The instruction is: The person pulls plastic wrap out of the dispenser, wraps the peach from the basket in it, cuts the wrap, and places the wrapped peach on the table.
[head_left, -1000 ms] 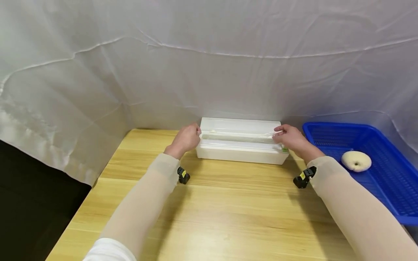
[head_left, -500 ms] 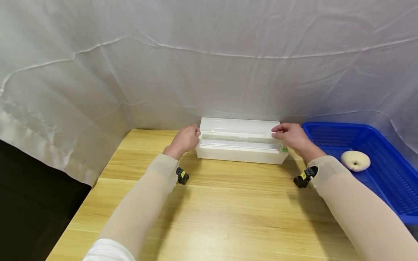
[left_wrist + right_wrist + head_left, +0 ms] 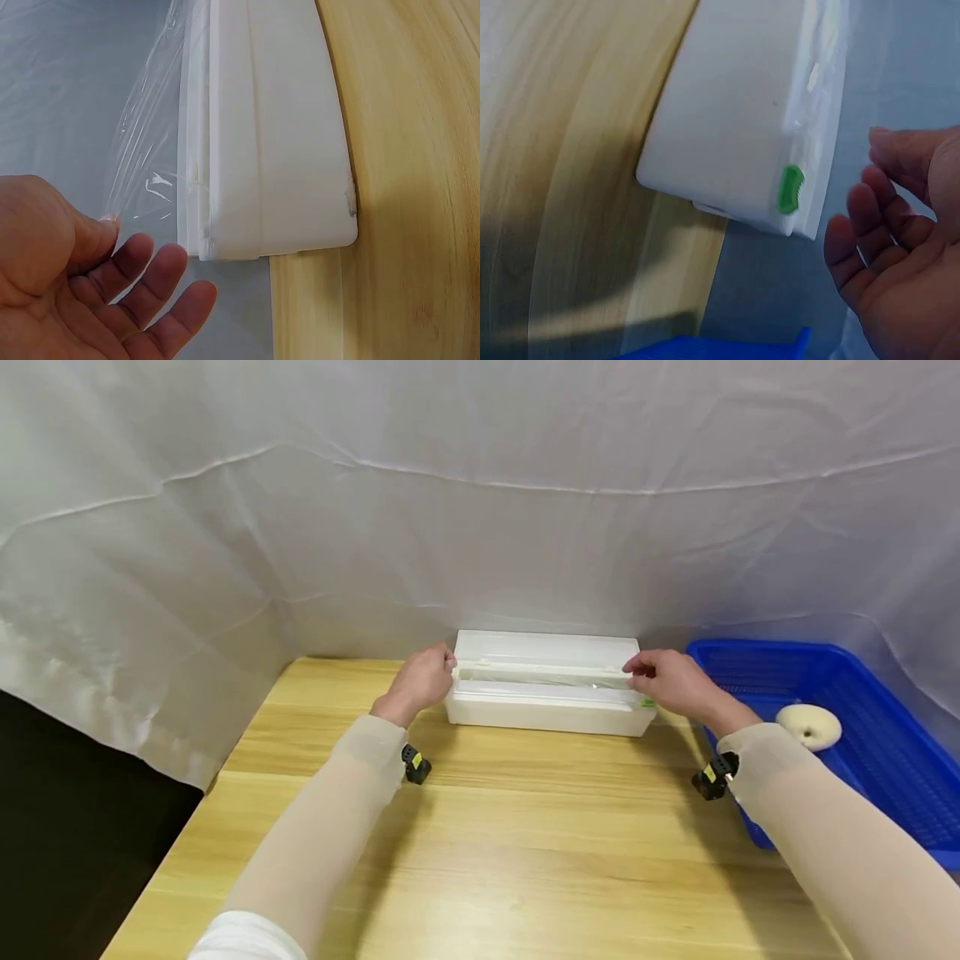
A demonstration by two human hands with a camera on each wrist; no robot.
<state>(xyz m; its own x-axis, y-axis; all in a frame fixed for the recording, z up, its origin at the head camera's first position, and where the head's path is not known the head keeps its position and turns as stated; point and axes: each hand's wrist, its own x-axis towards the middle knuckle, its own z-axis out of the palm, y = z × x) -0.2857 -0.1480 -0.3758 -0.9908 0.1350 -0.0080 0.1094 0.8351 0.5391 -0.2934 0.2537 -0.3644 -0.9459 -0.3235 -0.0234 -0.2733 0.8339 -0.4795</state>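
Note:
A long white cling film dispenser (image 3: 551, 716) sits at the back of the table, its lid (image 3: 547, 649) raised behind it. In the left wrist view, clear cling film (image 3: 146, 142) stretches up from the box, and my left hand (image 3: 97, 277) pinches its corner between thumb and forefinger. The other left fingers are loosely bent. My right hand (image 3: 900, 232) hovers by the box's other end, near the green slider (image 3: 790, 190). Its thumb stands apart from loosely bent fingers, and no film shows between them.
To the right stands a blue plastic basket (image 3: 900, 702) with a pale, round, dimpled object (image 3: 810, 727) inside. A grey-white cloth (image 3: 480, 527) hangs behind the wooden table (image 3: 525, 852). The right forearm passes over the basket's near side.
My right wrist has swung slightly to the right, with the hand still at the box's right end. My left hand stays at the left end. The view has shifted a little.

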